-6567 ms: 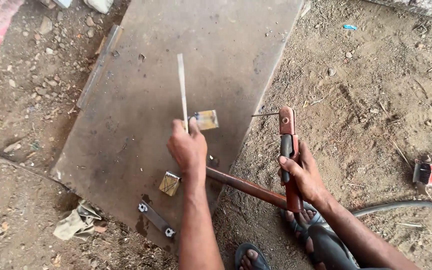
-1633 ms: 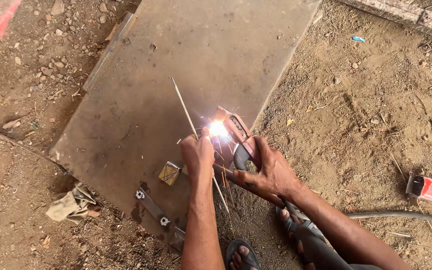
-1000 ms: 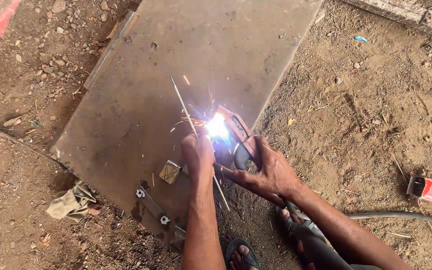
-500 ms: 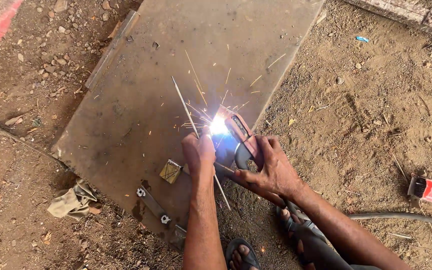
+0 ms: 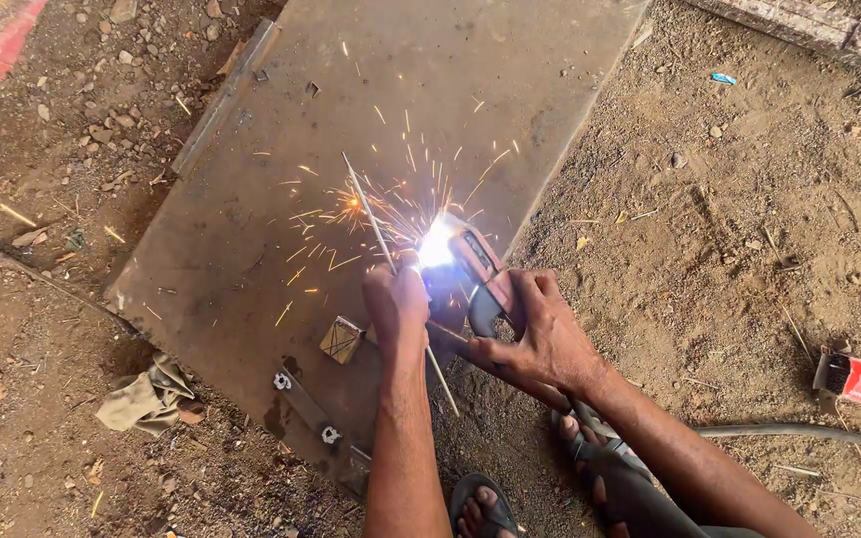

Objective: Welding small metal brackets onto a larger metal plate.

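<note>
Sandals (image 5: 480, 503) and toes sit at the bottom edge, and just above them the right hand (image 5: 540, 339) has its grip wrapped tight around the red electrode holder (image 5: 480, 274), while the left hand (image 5: 398, 304) has its grip pinched on a thin welding rod (image 5: 376, 219) lying across the metal plate (image 5: 430, 90). Arc glare (image 5: 437, 247) sits right between both hands near the plate's right edge, sparks flying up-left. Small brass block (image 5: 341, 339) lies just left of the left wrist, crumpled rag (image 5: 146, 394) in the dirt beyond the plate's corner.
</note>
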